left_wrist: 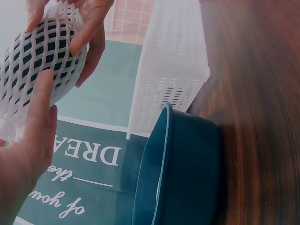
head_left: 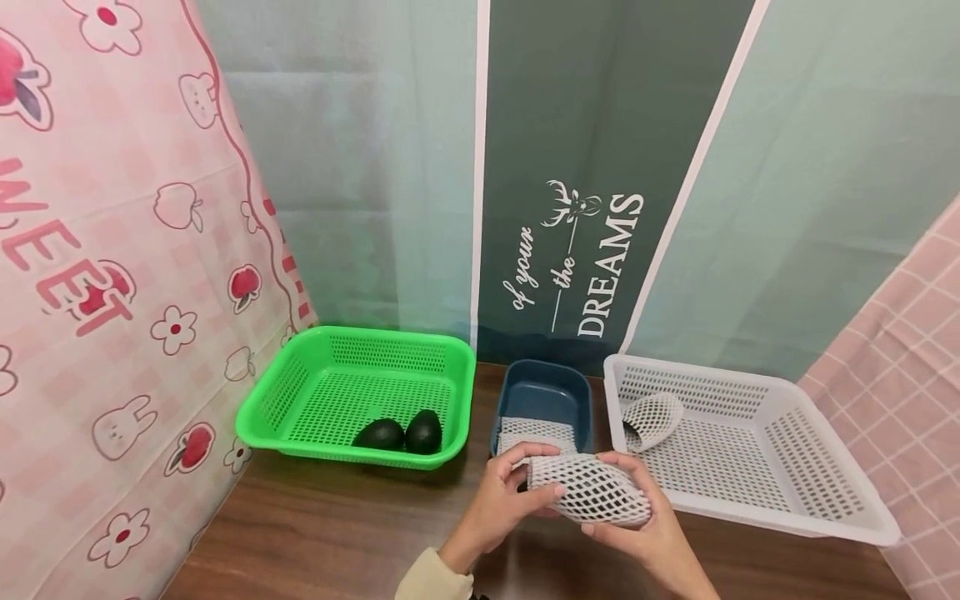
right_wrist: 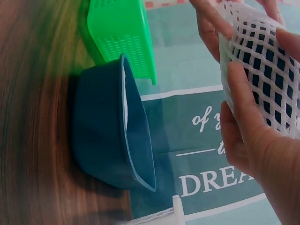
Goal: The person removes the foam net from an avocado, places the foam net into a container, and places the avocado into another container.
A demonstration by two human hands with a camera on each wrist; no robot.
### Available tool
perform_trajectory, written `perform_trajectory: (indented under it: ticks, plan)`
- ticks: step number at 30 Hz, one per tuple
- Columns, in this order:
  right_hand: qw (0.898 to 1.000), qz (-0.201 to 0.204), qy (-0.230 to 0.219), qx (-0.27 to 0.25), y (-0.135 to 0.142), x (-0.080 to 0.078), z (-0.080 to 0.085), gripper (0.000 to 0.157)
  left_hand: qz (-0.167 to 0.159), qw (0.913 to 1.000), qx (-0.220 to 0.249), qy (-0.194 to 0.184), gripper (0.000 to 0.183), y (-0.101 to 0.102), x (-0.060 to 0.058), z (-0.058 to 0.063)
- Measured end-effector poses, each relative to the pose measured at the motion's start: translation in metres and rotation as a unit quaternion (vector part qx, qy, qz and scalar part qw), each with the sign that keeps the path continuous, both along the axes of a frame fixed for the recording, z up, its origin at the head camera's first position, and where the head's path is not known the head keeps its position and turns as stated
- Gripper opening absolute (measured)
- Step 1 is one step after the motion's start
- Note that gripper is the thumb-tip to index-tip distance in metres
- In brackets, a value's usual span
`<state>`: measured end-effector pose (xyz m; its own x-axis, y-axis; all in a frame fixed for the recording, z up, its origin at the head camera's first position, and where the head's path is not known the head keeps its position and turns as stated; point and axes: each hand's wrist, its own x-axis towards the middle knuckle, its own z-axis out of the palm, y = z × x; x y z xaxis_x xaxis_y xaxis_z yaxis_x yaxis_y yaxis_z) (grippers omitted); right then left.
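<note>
Between both hands, above the front edge of the blue bin, is a dark avocado inside a white foam net. My left hand pinches the net's left end, where a bit of the dark fruit shows. The right end is gripped by my right hand, its fingers and thumb curled round it. In the right wrist view, the foam net covers most of the fruit. More flat white foam nets lie in the blue bin. Two bare dark avocados sit at the front of the green basket.
To the right stands a white basket with one netted avocado at its left end. All containers rest on a brown wooden table. Printed curtains hang behind and at both sides.
</note>
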<state>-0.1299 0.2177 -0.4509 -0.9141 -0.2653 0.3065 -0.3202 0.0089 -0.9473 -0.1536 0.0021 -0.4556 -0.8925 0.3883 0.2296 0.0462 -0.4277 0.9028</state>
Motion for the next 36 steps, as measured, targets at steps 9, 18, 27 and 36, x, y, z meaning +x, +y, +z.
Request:
perform_trajectory:
  ticks: [9,18,27,36]
  plan:
    - [0.998,0.02,-0.049,-0.019,-0.003,0.001,0.004,0.083,0.026,0.9996,0.001,0.012,0.038,-0.003,0.0,-0.003]
    - [0.976,0.12,-0.114,-0.139,-0.005,0.003,0.0,0.049,0.05,0.9985,-0.019,-0.011,0.036,-0.012,0.002,-0.007]
    - [0.972,0.142,-0.097,-0.163,-0.012,0.006,-0.012,0.048,0.073,0.997,-0.025,0.013,0.035,-0.023,0.007,-0.014]
    - [0.974,0.127,-0.1,-0.158,-0.024,0.011,-0.02,0.046,0.083,0.9962,-0.024,0.007,0.036,-0.035,0.018,-0.022]
